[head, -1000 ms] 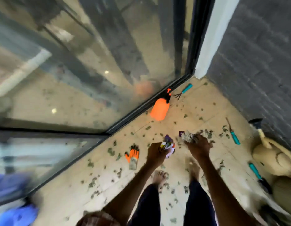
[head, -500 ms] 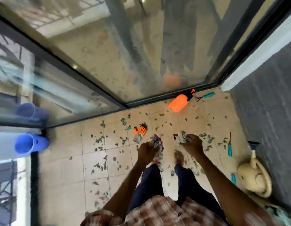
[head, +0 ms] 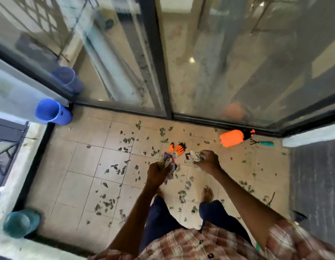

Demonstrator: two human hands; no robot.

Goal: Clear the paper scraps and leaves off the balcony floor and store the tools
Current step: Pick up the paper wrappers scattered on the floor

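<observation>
Can't read a thing here tbh. Colourful print on the crumpled wrappers [head: 167, 161] gripped in the left hand [head: 156, 175], way too blurry to make out. Same deal with the paper wad [head: 195, 156] in the right hand [head: 208, 161]. Nothing legible on the orange spray bottle [head: 231, 138] either

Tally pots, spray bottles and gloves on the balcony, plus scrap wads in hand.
Pots: 2, blue pot, teal pot
Spray bottles: 1, orange spray bottle
Gloves: 1, orange glove
Scrap wads: 2, left wad in the left hand, right wad in the right hand
Total: 6
</observation>
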